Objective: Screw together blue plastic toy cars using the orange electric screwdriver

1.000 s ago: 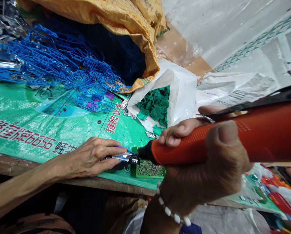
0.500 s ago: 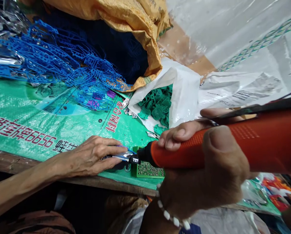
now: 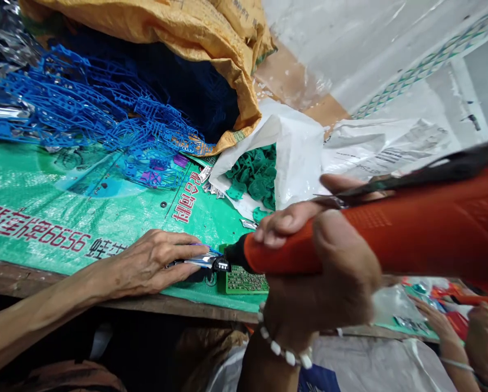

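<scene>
Right hand [image 3: 329, 277]: I see its thumb farther forward along the red driver [image 3: 411, 234], nearer the black nose [image 3: 236, 254], than a second ago.
Co-worker's hands [image 3: 434, 318]: now well inside my view at lower right, pale wristband [image 3: 456, 363] showing.

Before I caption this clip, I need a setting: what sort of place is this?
Probably a small assembly workshop: the right hand grips a red tool, a tray of small parts sits near its tip, and blue pieces are heaped at the mouth of a sack.
</scene>
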A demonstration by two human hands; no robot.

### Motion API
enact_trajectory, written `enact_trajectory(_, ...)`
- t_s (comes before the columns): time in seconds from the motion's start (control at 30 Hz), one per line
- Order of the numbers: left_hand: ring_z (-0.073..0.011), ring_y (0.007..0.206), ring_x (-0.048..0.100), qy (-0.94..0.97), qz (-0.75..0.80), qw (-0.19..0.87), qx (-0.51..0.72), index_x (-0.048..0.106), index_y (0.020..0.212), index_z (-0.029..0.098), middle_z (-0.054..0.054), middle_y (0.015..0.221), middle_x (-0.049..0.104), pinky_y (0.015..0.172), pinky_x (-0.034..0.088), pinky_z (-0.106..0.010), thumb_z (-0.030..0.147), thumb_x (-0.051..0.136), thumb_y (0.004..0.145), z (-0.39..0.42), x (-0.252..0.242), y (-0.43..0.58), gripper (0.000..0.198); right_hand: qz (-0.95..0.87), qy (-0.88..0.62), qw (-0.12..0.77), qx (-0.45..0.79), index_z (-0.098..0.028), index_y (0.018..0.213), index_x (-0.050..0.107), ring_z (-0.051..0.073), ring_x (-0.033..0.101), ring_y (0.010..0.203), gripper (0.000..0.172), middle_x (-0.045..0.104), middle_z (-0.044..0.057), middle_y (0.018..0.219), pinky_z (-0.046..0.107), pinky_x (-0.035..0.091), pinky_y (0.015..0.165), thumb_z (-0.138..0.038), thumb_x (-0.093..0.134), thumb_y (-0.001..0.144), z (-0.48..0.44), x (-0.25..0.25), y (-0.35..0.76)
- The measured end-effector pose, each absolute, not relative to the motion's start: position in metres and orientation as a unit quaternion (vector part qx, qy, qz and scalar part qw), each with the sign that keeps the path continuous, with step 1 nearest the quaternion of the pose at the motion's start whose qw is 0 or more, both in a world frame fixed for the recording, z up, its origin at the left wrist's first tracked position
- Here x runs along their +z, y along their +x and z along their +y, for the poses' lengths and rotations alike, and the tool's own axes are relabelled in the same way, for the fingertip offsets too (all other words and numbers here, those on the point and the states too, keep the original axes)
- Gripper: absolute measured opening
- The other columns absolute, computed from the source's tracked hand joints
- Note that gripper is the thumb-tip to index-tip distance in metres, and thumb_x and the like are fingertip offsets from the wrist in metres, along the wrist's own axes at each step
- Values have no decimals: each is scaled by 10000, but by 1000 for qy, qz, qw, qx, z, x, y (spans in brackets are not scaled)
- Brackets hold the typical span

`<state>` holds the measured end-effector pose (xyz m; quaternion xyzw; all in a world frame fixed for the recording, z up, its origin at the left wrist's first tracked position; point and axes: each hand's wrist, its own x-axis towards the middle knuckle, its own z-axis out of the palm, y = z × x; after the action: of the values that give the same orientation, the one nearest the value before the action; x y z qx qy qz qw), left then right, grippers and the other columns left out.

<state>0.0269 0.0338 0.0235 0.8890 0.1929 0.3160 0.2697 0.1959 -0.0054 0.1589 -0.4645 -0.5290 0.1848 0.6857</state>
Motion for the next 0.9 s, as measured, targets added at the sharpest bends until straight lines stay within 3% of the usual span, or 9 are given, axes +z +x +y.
enact_trajectory(0.13, -246, 1201, 705, 886, 218, 258, 317, 674, 1345, 226, -81, 1334, 715, 1003, 602, -387, 362, 409, 1089, 30, 18, 23, 392, -466, -407, 769, 163, -261, 872, 747, 106, 523, 427, 106, 606, -59, 600, 252, 464, 415, -219, 734, 776, -2, 164, 209)
enact_trajectory(0.4, -243, 1236, 682, 882, 241, 267, 303, 590, 1431, 380, 9, 1398, 678, 1040, 584, -392, 396, 455, 1068, 27, 1, 15, 388, -418, -499, 751, 109, -218, 1057, 711, 144, 622, 464, 289, 675, -54, 658, 279, 519, 449, -274, 806, 789, 7, 120, 242)
enact_trajectory(0.5, -248, 1220, 691, 880, 246, 264, 308, 579, 1442, 389, 6, 1400, 676, 1031, 592, -388, 416, 460, 1064, 26, 0, 14, 397, -413, -496, 755, 115, -221, 1124, 696, 144, 644, 484, 352, 676, -58, 693, 282, 542, 471, -270, 805, 793, 8, 113, 243)
enact_trajectory(0.73, -284, 1282, 648, 886, 264, 253, 284, 572, 1449, 391, 8, 1435, 649, 1058, 569, -454, 395, 450, 1066, 21, 1, 11, 402, -424, -506, 740, 127, -274, 1103, 696, 140, 650, 513, 275, 647, -60, 701, 279, 545, 502, -327, 773, 845, 8, 109, 243)
enact_trajectory(0.9, -270, 1270, 657, 886, 256, 262, 285, 596, 1435, 359, -4, 1417, 664, 1059, 570, -427, 354, 458, 1061, 21, 3, 13, 399, -434, -516, 728, 124, -249, 1121, 688, 136, 632, 482, 305, 654, -63, 682, 285, 541, 497, -311, 780, 837, 10, 106, 245)
